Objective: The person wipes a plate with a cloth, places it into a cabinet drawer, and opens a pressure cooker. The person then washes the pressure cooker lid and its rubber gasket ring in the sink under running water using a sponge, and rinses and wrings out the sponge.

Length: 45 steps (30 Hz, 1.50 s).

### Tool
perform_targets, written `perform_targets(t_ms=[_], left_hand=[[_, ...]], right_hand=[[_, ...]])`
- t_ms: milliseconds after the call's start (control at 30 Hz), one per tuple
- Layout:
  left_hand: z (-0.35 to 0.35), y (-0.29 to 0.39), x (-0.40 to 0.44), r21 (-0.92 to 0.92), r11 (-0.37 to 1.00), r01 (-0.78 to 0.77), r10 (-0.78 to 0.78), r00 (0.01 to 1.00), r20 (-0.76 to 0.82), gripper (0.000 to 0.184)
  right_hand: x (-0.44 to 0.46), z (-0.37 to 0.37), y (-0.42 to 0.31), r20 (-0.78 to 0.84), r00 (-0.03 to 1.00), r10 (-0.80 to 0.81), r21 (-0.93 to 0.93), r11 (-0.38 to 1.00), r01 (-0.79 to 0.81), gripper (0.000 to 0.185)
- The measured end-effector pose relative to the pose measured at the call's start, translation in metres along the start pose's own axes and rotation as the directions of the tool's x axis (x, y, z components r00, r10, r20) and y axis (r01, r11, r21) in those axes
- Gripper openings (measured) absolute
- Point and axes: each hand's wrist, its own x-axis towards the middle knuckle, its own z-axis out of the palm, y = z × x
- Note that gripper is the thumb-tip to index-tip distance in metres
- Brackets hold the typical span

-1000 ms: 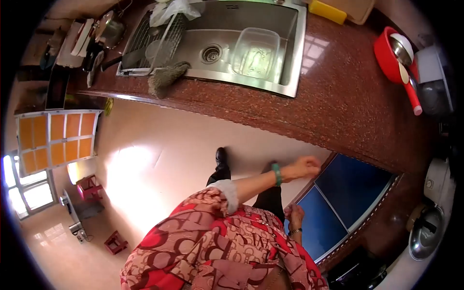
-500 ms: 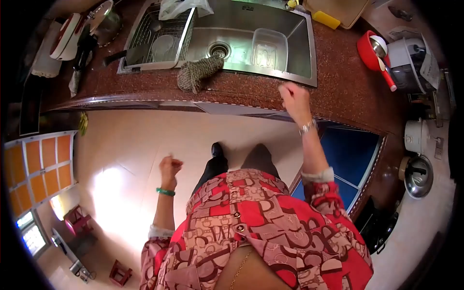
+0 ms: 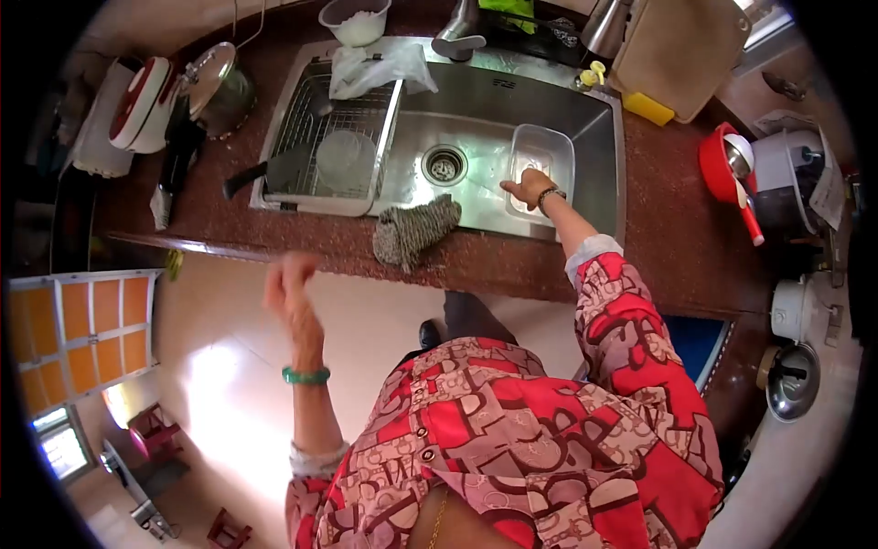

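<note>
Head view: the right hand (image 3: 529,188) reaches over the clear plastic tub (image 3: 546,146), which sits on the right side of the sink (image 3: 593,166), to the right of the drain (image 3: 445,166); the tub looks thin-walled and light, stiff enough to keep its shape yet likely to flex under a hard squeeze; its smooth sides would probably turn slippery when wet, though it seems unlikely to shatter; the rim looks the surest place to take hold, with the thumb on one side of the wall and the fingers on the other; whether water lies inside, which would add weight, I cannot tell; the right fingers are loosely bent and point leftward, with nothing visibly gripped, and whether they touch the tub or hang just above it is unclear; the left hand (image 3: 296,297) is blurred, raised near the counter (image 3: 512,267) edge with fingers partly curled and nothing visible in them; the knitted cloth (image 3: 416,231) nearest to it lies across the sink's front rim, well apart from those fingers.
</note>
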Motion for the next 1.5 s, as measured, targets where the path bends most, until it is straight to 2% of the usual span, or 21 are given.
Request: perform_targets(t_ms=[67,167,200,233,267,300,333,367,400,467,600,800,1067,1167,1233,1267,1300,1367,1400,1467,1500], left_hand=[[0.066,0.038,0.05,-0.033,0.992,-0.122,0.126,0.972,0.197,0.019],[0.178,0.072,0.11,-0.123,0.973,-0.197,0.232,0.842,0.488,0.035],[0.21,0.072,0.128,-0.135,0.959,-0.251,0.284,0.796,0.535,0.042],[0.241,0.058,0.152,-0.162,0.873,-0.459,0.47,0.707,0.529,0.048],[0.26,0.067,0.159,-0.122,0.888,-0.444,0.432,0.709,0.557,0.051],[0.282,0.052,0.174,-0.106,0.844,-0.525,0.491,0.679,0.546,0.053],[0.295,0.05,0.18,-0.082,0.815,-0.574,0.519,0.66,0.543,0.055],[0.302,0.046,0.187,-0.028,0.832,-0.554,0.463,0.666,0.585,0.054],[0.31,0.04,0.19,0.023,0.847,-0.531,0.402,0.669,0.625,0.053],[0.315,0.034,0.193,0.062,0.788,-0.612,0.458,0.652,0.604,0.035],[0.305,0.033,0.194,0.071,0.815,-0.576,0.405,0.652,0.641,0.027],[0.281,0.016,0.198,0.007,0.832,-0.555,0.409,0.623,0.667,0.022],[0.276,0.012,0.205,-0.01,0.843,-0.538,0.384,0.588,0.712,0.02],[0.277,0.009,0.208,-0.096,0.825,-0.557,0.461,0.565,0.684,0.02],[0.276,0.012,0.206,-0.055,0.881,-0.47,0.366,0.602,0.71,0.02],[0.277,0.013,0.205,-0.05,0.882,-0.469,0.361,0.603,0.711,0.02],[0.278,0.013,0.206,-0.062,0.896,-0.44,0.348,0.609,0.713,0.019],[0.276,0.011,0.208,-0.061,0.909,-0.413,0.328,0.617,0.715,0.018],[0.276,0.01,0.21,-0.081,0.907,-0.414,0.342,0.607,0.717,0.018],[0.277,0.009,0.213,-0.1,0.904,-0.415,0.356,0.604,0.713,0.017],[0.278,0.008,0.213,-0.098,0.898,-0.43,0.368,0.609,0.703,0.016]], right_hand=[[0.009,0.004,0.0,0.044,0.999,-0.014,-0.063,0.998,0.017,0.059],[0.012,0.006,-0.004,0.09,0.996,0.022,-0.127,0.992,-0.01,0.048],[0.015,0.009,-0.002,0.106,0.993,0.055,-0.13,0.991,-0.041,0.042],[0.021,0.012,0.004,0.122,0.99,0.075,-0.106,0.992,-0.062,0.039],[0.025,0.015,0.01,0.139,0.986,0.097,-0.084,0.993,-0.086,0.037],[0.026,0.016,0.014,0.146,0.985,0.092,-0.081,0.993,-0.08,0.037],[0.022,0.015,0.018,0.015,0.997,0.07,-0.118,0.991,-0.068,0.033],[0.019,0.014,0.022,-0.115,0.992,0.052,-0.154,0.986,-0.069,0.029],[0.015,0.011,0.025,-0.106,0.992,0.069,-0.146,0.986,-0.084,0.029],[0.002,-0.002,0.033,-0.216,0.976,-0.001,-0.172,0.984,-0.037,0.023],[-0.029,-0.02,0.032,-0.264,0.959,-0.103,-0.284,0.959,0.025,0.017],[-0.065,-0.035,0.024,-0.395,0.903,-0.168,-0.317,0.948,0.037,0.014],[-0.076,-0.036,0.018,-0.425,0.895,-0.132,-0.339,0.94,-0.022,0.014],[-0.077,-0.035,0.015,-0.407,0.903,-0.136,-0.303,0.953,0.007,0.014],[-0.071,-0.031,0.016,-0.453,0.883,-0.122,-0.089,0.992,0.092,0.014],[-0.064,-0.03,0.021,-0.45,0.885,-0.124,-0.086,0.992,0.095,0.014],[-0.053,-0.029,0.028,-0.475,0.875,-0.093,0.116,0.979,0.167,0.014],[-0.037,-0.022,0.043,-0.438,0.899,0.016,0.528,0.814,0.243,0.014],[-0.041,-0.023,0.046,-0.434,0.901,0.009,0.531,0.81,0.248,0.014],[-0.055,-0.031,0.049,-0.072,0.985,0.155,0.831,0.556,-0.027,0.017],[-0.057,-0.031,0.054,0.075,0.988,0.137,0.903,0.411,-0.126,0.017]])
